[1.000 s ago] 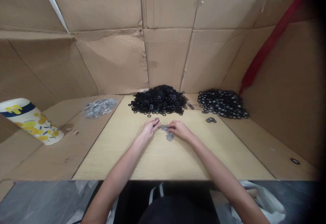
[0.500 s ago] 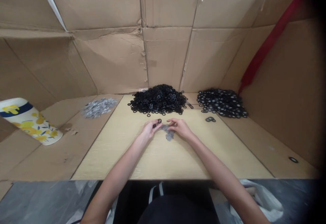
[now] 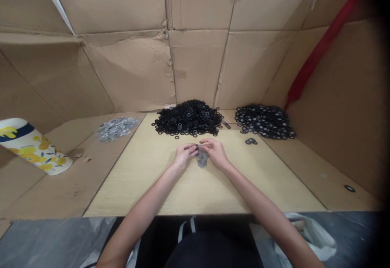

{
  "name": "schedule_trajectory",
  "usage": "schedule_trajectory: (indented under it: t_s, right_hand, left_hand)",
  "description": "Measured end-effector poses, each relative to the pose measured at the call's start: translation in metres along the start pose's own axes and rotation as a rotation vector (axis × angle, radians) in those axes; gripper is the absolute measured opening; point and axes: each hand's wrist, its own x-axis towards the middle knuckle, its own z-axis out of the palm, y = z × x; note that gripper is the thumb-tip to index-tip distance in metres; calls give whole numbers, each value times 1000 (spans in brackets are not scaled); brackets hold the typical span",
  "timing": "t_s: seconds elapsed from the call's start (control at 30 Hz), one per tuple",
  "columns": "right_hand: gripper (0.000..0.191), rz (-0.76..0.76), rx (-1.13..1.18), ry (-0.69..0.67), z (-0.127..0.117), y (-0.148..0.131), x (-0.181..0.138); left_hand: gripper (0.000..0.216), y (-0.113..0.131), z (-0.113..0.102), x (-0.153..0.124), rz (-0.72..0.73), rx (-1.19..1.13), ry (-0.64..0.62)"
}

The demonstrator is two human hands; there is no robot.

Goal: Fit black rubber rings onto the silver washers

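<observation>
My left hand [image 3: 184,155] pinches a small black ring [image 3: 197,147] between thumb and fingers, and another dark ring seems tucked in the fingers. Close against it, my right hand [image 3: 215,153] is closed at the fingertips on a thin, pale piece that looks like a grey disc. The fingertips of both hands meet at the ring and partly cover it. Just below them, a few thin grey discs [image 3: 202,162] lie overlapping on the yellowish board [image 3: 158,191].
Beyond the hands lies a heap of black rings [image 3: 190,117]. Grey discs [image 3: 117,129] are piled left, disc-filled rings [image 3: 265,122] right. A few rings [image 3: 251,141] and one ring [image 3: 349,188] lie apart. A patterned cylinder [image 3: 36,148] stands left; cardboard walls [image 3: 198,69] enclose the table.
My left hand has moved right with the black ring, up to my right hand. My right fingers have lifted from the grey discs to the ring. The view has shifted slightly.
</observation>
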Motion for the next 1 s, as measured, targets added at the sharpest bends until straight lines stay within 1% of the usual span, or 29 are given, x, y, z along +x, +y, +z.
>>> schedule_trajectory:
  t_s: [0.13,0.33,0.4,0.53,0.67,0.73,0.87,0.93,1.0]
  right_hand:
    - [17,-16,-35,33,0,-1,0]
    - [16,-76,-74,45,0,-2,1]
    - [16,-64,-51,53,0,-2,1]
    - [14,1,22,51,2,1,2]
    - [15,31,113,27,7,1,4]
    - [20,31,153,29,8,-3,5]
    - [38,81,170,-15,2,-15,13]
    - [40,108,163,-18,-1,-21,18]
    - [42,121,202,6,-2,-26,23]
  left_hand:
    - [8,0,5,-4,40,-11,-8]
    - [7,2,6,-6,66,-16,-34]
    - [9,2,6,-6,72,6,-43]
    - [22,2,6,-7,112,106,-48]
    - [27,4,8,-9,107,45,-66]
    - [28,5,9,-9,119,5,-66]
    - [31,9,8,-6,140,10,-53]
    - [32,12,8,-3,135,50,-67]
    - [32,17,10,0,146,95,-79]
